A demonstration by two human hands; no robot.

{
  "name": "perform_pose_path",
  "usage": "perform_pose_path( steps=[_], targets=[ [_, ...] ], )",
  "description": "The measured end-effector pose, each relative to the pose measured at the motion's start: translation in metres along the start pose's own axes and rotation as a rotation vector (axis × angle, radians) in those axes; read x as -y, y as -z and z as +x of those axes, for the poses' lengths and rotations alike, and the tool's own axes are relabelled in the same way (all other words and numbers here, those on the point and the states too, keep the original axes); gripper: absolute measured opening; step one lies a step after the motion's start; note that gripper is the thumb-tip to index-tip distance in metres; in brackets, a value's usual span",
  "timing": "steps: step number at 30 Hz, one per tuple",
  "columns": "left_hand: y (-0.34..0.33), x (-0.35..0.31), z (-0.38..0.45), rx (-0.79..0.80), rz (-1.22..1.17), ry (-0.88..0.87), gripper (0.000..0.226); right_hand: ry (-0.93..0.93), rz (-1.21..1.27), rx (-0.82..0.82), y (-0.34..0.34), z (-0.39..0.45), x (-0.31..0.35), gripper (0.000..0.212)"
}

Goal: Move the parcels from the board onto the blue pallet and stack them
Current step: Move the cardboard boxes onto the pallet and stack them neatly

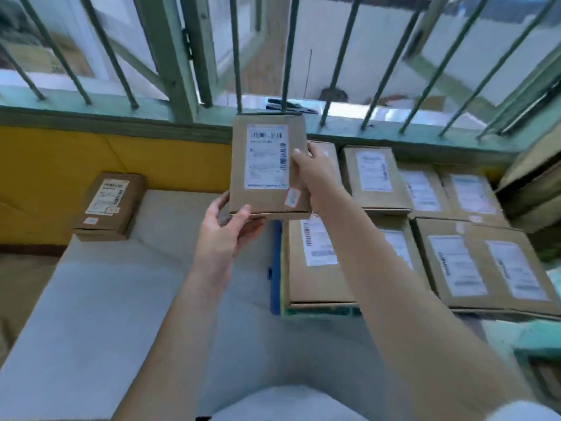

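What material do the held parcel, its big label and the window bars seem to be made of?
Held parcel: brown matte cardboard, seemingly; a folded flap edge shows along its bottom. Big label: white printed paper, probably adhesive, lying flat with barcodes. Window bars: likely metal painted green; thin, straight rods.

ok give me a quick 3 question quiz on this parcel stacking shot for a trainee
1. True or false: both hands grip the held parcel.
2. How many parcels lie on the grey board?
A) none B) one C) three
3. Fill in: the stacked parcels on the blue pallet lie to the person's ____.

Key
1. True: the left hand grips its lower left corner and the right hand its right edge.
2. B: one parcel on the board, at the far left corner.
3. right
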State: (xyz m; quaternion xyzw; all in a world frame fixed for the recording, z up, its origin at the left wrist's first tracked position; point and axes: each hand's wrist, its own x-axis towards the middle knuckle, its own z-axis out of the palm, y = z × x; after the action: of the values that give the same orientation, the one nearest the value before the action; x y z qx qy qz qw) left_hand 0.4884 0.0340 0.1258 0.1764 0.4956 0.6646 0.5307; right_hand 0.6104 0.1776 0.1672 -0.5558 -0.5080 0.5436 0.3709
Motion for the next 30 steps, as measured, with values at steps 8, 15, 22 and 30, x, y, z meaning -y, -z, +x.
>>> perform_pose_path(
  steps=[8, 15, 22, 30],
  targets=[
    [-0.118, 0.072, -0.096, 0.248, 0.909, -0.219, 0.065, 0.085, -0.136, -0.230, 0.205, -0.086, -0.049, 0.033],
    [-0.142, 0.120, -0.123, 0.270, 1.332, -0.441, 0.052, -0.078, -0.228, -0.201, 0.259, -0.109, -0.086, 0.025],
    [-0.147, 0.137, -0.122, 0.254, 1.563, -0.468, 0.040, -0.115, -0.326, -0.181, 0.258, -0.115, -0.112, 0.036],
    [-0.140, 0.133, -0.102, 0.299, 1.610, -0.494, 0.057, -0.083, -0.416, -0.198, 0.240, -0.104, -0.118, 0.031]
  ],
)
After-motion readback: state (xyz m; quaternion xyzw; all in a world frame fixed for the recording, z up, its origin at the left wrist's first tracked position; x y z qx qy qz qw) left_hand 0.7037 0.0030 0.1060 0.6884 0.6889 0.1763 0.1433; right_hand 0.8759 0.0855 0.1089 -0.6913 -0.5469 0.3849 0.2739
